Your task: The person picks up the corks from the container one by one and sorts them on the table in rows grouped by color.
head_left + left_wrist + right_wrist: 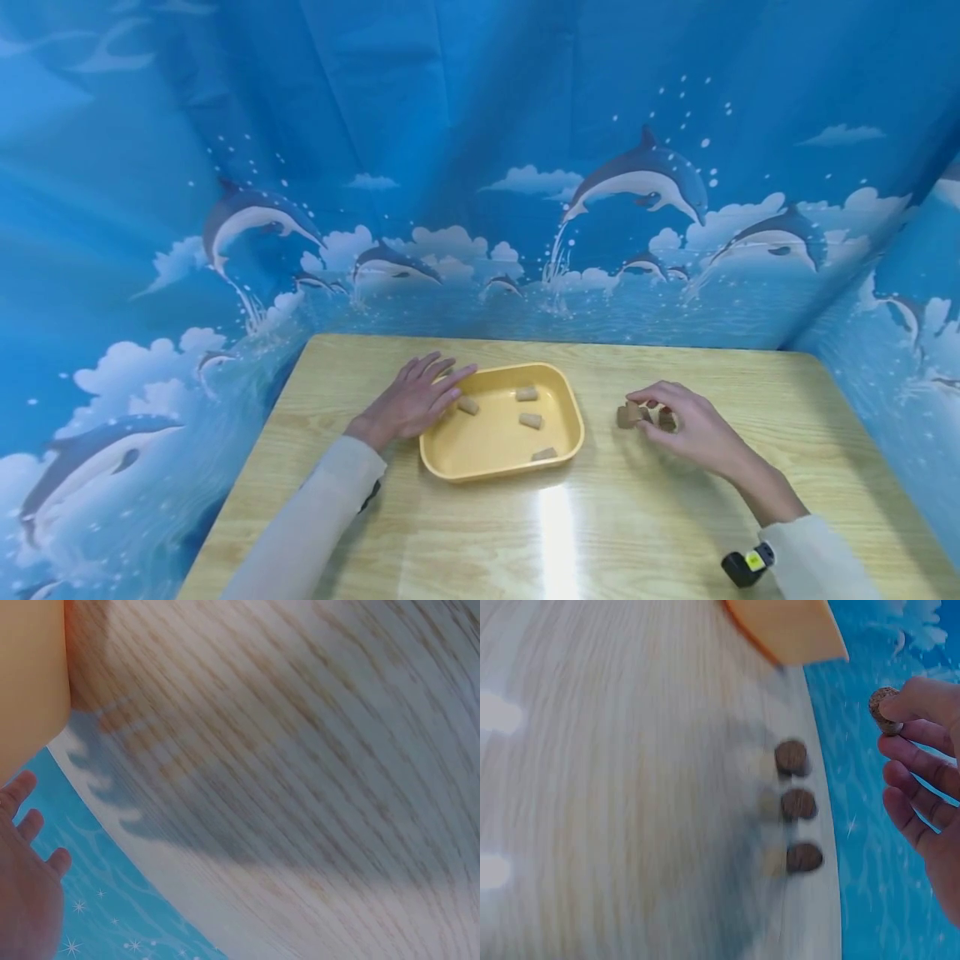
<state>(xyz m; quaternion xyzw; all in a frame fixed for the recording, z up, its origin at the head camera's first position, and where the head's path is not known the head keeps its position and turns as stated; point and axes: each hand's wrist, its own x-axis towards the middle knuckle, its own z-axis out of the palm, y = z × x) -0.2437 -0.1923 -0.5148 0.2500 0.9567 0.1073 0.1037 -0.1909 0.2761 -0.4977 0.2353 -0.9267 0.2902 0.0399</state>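
My left hand [412, 402] lies over the left rim of a shallow yellow tray [480, 477], fingers extended. Inside the tray several light-brown corks [530, 421] lie on their sides, one of them near the left fingers. To the right of the tray, my right hand [693, 425] pinches a cork [882, 712] between thumb and forefinger. The right wrist view shows that cork raised, with the other fingers loosely bent below it. Three more corks [799, 804] stand in a row on the table, partly hidden behind the right hand in the head view.
The light wood-grain table [465, 542] carries the tray and the corks. A blue curtain [480, 300] printed with dolphins hangs behind the table's far edge and along its sides. A small black-and-yellow device [746, 565] sits at the right wrist.
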